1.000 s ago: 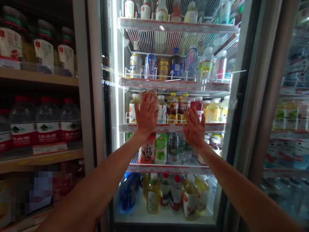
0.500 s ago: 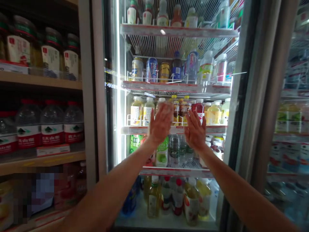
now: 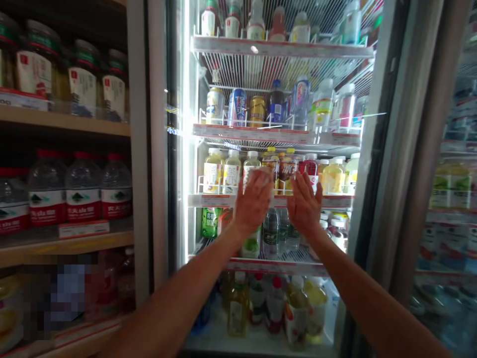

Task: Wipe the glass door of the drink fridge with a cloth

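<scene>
A narrow gap between the hands, the cooler's door frame (image 3: 367, 199) well off at 3 o'clock. Left hand (image 3: 253, 204) raised, fingers against a pale translucent item (image 3: 260, 174), grip unclear. Right hand (image 3: 304, 204) open, fingers spread, holding nothing, just below a red drink bottle (image 3: 310, 169) at 12 o'clock. Behind both, a shelf rail (image 3: 219, 201) of the lit drinks cooler (image 3: 177, 124); large water bottles (image 3: 82, 191) on wooden shelving (image 3: 63, 119) at 9 o'clock.

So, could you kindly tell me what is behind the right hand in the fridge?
A red drink bottle shows above the fingers, a shelf edge beside them; the palm covers the rest.
</scene>
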